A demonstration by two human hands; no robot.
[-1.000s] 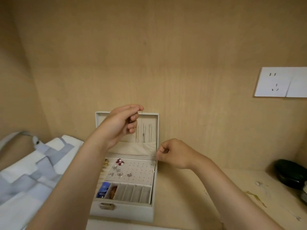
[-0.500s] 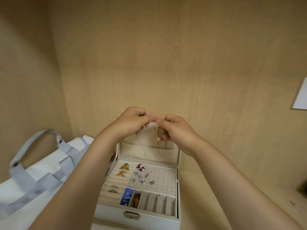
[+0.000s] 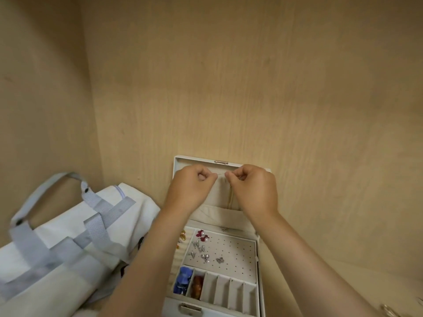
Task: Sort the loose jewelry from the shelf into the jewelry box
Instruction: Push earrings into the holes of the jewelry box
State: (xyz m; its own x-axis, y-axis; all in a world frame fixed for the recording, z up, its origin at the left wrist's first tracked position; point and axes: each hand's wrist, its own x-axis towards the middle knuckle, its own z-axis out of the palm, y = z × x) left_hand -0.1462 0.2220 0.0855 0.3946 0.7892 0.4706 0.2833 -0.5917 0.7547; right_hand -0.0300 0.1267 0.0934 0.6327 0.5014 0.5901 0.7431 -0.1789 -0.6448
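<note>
A white jewelry box (image 3: 259, 277) stands open on the shelf with its lid (image 3: 196, 159) upright against the back wall. My left hand (image 3: 191, 188) and my right hand (image 3: 254, 187) are raised in front of the lid, each pinching one end of a thin necklace chain (image 3: 221, 174) stretched between them. A gold chain (image 3: 230, 197) hangs inside the lid. In the tray lie silver earrings (image 3: 203, 252), red studs (image 3: 202, 234), gold pieces (image 3: 182, 234), a blue item (image 3: 182, 280) and an amber item (image 3: 197, 287).
A white bag with grey straps (image 3: 68, 239) lies to the left of the box, touching my left forearm. Wooden walls close in at the back and left. A small metal object (image 3: 389, 308) lies on the shelf at the lower right corner.
The view has shifted so the box sits further right. My hands have come down and slightly apart, now holding the chain taut in front of the lid.
</note>
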